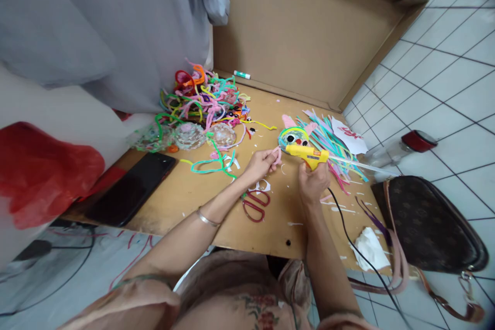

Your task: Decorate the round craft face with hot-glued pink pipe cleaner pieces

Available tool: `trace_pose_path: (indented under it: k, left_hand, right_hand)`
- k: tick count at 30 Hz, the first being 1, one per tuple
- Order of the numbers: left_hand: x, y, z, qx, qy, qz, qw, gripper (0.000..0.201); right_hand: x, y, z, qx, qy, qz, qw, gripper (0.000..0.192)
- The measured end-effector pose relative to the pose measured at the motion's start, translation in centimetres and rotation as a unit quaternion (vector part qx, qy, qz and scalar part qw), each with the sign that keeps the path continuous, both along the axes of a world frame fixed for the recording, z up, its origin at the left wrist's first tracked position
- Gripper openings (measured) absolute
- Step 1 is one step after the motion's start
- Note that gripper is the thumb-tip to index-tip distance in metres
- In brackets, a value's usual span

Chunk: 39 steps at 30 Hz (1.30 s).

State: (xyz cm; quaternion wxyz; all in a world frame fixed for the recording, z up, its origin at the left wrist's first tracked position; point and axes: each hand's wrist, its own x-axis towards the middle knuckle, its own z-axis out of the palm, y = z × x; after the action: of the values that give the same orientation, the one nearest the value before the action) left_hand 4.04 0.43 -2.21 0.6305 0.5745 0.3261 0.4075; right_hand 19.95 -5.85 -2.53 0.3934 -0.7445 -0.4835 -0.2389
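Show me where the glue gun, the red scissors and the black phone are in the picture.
glue gun (305, 153), head view, on its yellow barrel.
red scissors (256, 205), head view, on the handle loops.
black phone (133, 187), head view, on its dark screen.

Pink piece (277, 155), perhaps finger-hidden.

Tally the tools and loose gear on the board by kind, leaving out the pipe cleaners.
Glue guns: 1, the yellow glue gun in the right hand
Scissors: 1, the red scissors
Glue sticks: 1, the glue stick
Phones: 1, the black phone
Pink pieces: 1, the pink piece pinched in the left hand
Total: 5
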Motion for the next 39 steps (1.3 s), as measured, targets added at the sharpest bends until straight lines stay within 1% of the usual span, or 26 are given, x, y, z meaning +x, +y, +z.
trace_pose_path:
  k: [3, 10, 15, 21, 25, 27, 33, 39]
  left_hand:
    - [-0.06, -0.05, 0.15, 0.001, -0.002, -0.002, 1.000, 0.040]
    - [-0.01, 0.00, 0.24, -0.005, 0.000, -0.002, 1.000, 0.039]
    - [-0.05, -0.01, 0.20, -0.008, -0.004, -0.003, 1.000, 0.040]
    - [-0.01, 0.01, 0.07, -0.012, -0.007, -0.005, 1.000, 0.040]
    - [0.05, -0.04, 0.16, -0.017, -0.020, -0.004, 1.000, 0.042]
    - [0.07, -0.04, 0.16, -0.017, -0.020, -0.004, 1.000, 0.042]
    - [0.00, -0.05, 0.21, -0.013, -0.017, -0.007, 1.000, 0.043]
    - [-0.01, -0.14, 0.37, -0.010, -0.020, -0.009, 1.000, 0.048]
  right_hand:
    - [0.03, -0.03, 0.07, -0.002, 0.001, 0.003, 1.000, 0.035]
    - [0.10, -0.01, 0.10, 0.030, 0.016, -0.007, 0.999, 0.039]
    - [-0.23, 0.03, -0.03, 0.008, 0.011, -0.002, 1.000, 0.041]
    - [-0.24, -0.14, 0.28, 0.020, 0.025, 0.004, 0.999, 0.040]
    - [-0.61, -0.20, 0.38, -0.003, 0.031, 0.014, 0.999, 0.038]
    - [-0.72, -0.22, 0.42, -0.009, 0.035, 0.009, 0.999, 0.039]
    - [-0.59, -0.25, 0.37, 0.020, 0.019, -0.004, 1.000, 0.040]
    - [-0.54, -0.27, 0.14, 0.005, 0.004, -0.002, 1.000, 0.037]
